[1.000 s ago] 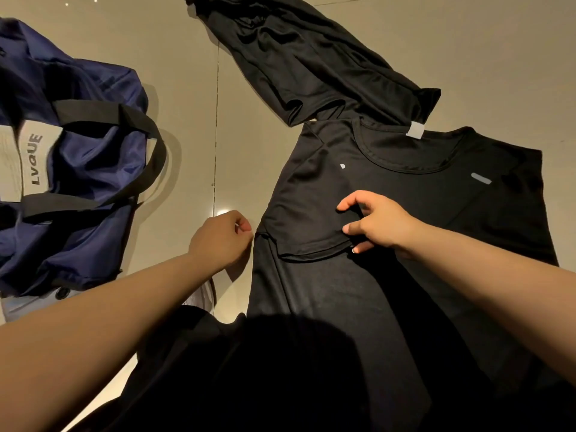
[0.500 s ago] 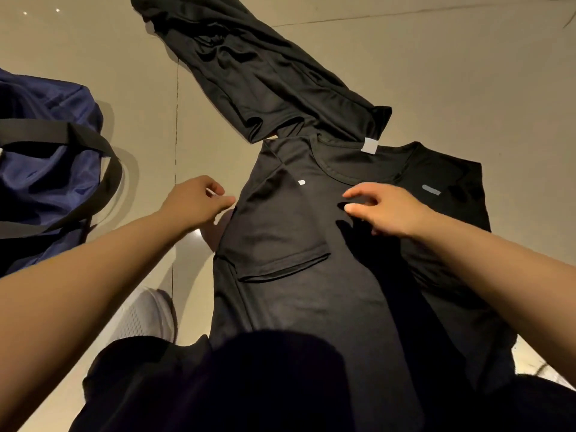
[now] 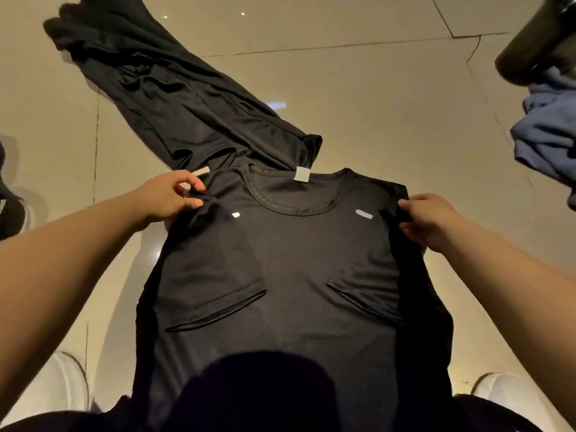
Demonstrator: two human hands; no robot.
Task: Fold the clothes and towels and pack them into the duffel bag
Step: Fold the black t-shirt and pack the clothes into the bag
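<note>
A black T-shirt (image 3: 280,260) lies flat on the floor in front of me, both sleeves folded inward over its chest. My left hand (image 3: 170,198) pinches the shirt's left shoulder beside the collar. My right hand (image 3: 427,219) grips the right shoulder edge. A white tag (image 3: 301,174) shows at the neck. The duffel bag shows only as a dark sliver (image 3: 2,179) at the far left edge.
Another black garment (image 3: 174,107) lies crumpled on the beige tile floor (image 3: 374,120) beyond the collar, stretching up-left. A blue cloth (image 3: 548,132) and a dark object (image 3: 536,39) sit at the upper right. My white shoes (image 3: 59,388) flank the shirt's hem.
Both hands moved up and outward to the shirt's shoulders and took hold of them. The right sleeve now lies folded in. The view swung right, so the duffel bag has slid almost out of view.
</note>
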